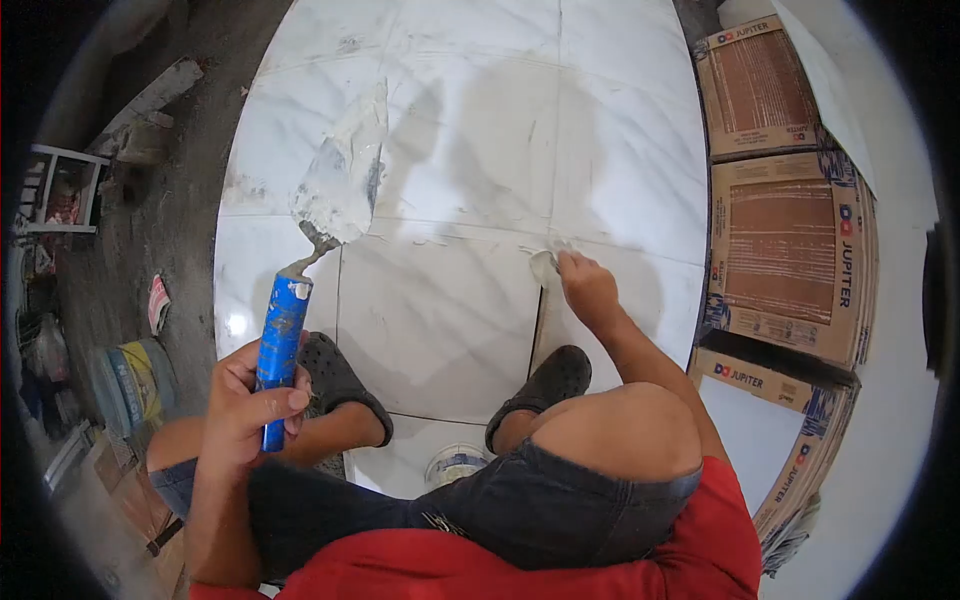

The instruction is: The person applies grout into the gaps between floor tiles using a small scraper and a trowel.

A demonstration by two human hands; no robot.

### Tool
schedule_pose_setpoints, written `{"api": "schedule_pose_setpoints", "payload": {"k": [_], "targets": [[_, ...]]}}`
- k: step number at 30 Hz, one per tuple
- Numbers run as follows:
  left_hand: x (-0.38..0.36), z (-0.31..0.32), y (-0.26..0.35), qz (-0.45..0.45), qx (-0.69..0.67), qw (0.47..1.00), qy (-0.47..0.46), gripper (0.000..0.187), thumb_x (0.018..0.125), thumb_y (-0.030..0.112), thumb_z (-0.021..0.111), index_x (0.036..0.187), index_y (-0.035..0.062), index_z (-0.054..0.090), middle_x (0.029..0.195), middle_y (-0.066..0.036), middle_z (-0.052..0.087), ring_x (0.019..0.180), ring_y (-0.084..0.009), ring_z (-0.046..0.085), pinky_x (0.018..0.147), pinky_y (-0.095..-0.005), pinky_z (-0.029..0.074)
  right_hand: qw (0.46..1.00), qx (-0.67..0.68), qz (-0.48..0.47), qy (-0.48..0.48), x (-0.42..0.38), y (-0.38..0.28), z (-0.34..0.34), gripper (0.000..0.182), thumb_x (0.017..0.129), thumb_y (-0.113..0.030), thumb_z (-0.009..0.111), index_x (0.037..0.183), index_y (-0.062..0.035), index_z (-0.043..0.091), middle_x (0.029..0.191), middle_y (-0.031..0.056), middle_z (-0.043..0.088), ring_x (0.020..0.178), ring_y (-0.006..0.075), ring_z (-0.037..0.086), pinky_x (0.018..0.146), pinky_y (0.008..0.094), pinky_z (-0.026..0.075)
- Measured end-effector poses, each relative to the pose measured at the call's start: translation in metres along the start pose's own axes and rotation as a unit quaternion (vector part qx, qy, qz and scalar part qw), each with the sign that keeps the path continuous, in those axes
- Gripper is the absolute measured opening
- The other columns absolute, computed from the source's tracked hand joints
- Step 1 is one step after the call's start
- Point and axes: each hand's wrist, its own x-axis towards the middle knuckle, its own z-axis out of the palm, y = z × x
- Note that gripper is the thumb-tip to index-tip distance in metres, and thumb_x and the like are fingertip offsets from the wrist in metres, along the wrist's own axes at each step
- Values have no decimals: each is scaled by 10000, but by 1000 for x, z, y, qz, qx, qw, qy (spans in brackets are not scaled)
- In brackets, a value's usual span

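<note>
My left hand point(243, 402) is wrapped round the blue handle of a pointing trowel point(283, 340). The trowel's blade, smeared with white paste, is held up over the pale marbled floor tiles point(440, 310). My right hand point(588, 288) pinches a small whitish flat spreader point(543, 268) against the floor. It lies close to where several tile joints meet. A dark open joint runs from there toward my right shoe point(545, 390). Streaks of white paste mark the cross joint between my hands.
Between my feet stands a small bucket point(456, 465), partly hidden by my leg. Cardboard tile boxes point(780, 250) line the right side. On the left are rough dark ground point(180, 170), a small white frame point(65, 190) and a clear round container point(133, 385).
</note>
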Motion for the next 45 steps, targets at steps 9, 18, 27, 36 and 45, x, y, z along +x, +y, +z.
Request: {"api": "schedule_pose_setpoints", "payload": {"k": [9, 18, 27, 36, 45], "targets": [[6, -7, 1, -4, 10, 1000, 19, 632, 659, 74, 765, 1234, -66, 542, 733, -85, 617, 479, -101, 555, 435, -219, 450, 978, -49, -185, -82, -60, -3, 5, 208, 795, -93, 591, 996, -42, 573, 863, 129, 609, 683, 275, 655, 540, 374, 550], [7, -2, 12, 13, -1, 1000, 7, 683, 633, 87, 765, 1244, -84, 511, 703, -89, 608, 442, -108, 549, 392, -220, 446, 988, -50, -124, -76, -56, -28, 14, 264, 809, -107, 589, 1054, -12, 565, 845, 139, 592, 664, 260, 656, 489, 366, 533], [7, -5, 12, 12, 7, 1000, 10, 683, 638, 75, 757, 1252, -86, 506, 727, -102, 620, 448, -107, 552, 400, -221, 456, 994, 21, -106, -23, 19, -18, 16, 251, 801, -102, 580, 1044, -43, 560, 875, 131, 585, 721, 269, 659, 534, 391, 542], [0, -8, 13, 28, -18, 999, 16, 677, 640, 48, 739, 1256, -97, 499, 733, -111, 620, 449, -111, 548, 402, -221, 453, 964, 61, -210, -152, -49, -16, -7, 228, 812, -142, 595, 1029, -84, 556, 893, 111, 570, 740, 285, 657, 591, 418, 560], [-6, -4, 13, 29, -12, 999, 27, 680, 633, 59, 742, 1249, -101, 501, 733, -109, 624, 447, -119, 551, 405, -222, 451, 991, -21, -128, -12, 13, -4, 22, 188, 818, -95, 581, 1004, -71, 561, 871, 121, 581, 695, 279, 661, 556, 403, 554]]}}
